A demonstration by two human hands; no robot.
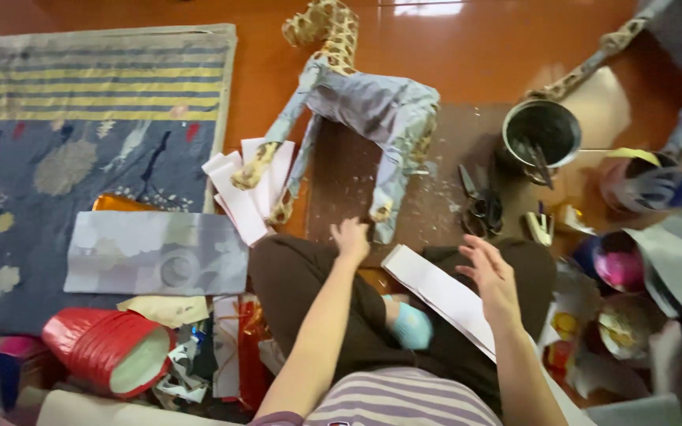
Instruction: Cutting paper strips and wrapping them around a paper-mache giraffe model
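Much of the left side is taken by a striped and patterned rug [80, 118], whose right edge stops short of a brown work board [436, 181]; a strip of bare orange floor [451, 55] runs between them and across the top. On the board stands a paper-covered giraffe figure [365, 102], its rear foot at the board's near edge. The left hand [351, 239] rests there, fingers curled down just beside that foot; whether it grips anything I cannot tell. The right hand [492, 276] hovers open, fingers spread, over a white paper strip [444, 296] lying across the lap. Scissors [479, 205] and a metal pot [541, 132] crowd the board's right edge. A red roll [104, 351] lies near the left, below a grey paper sheet [155, 252].
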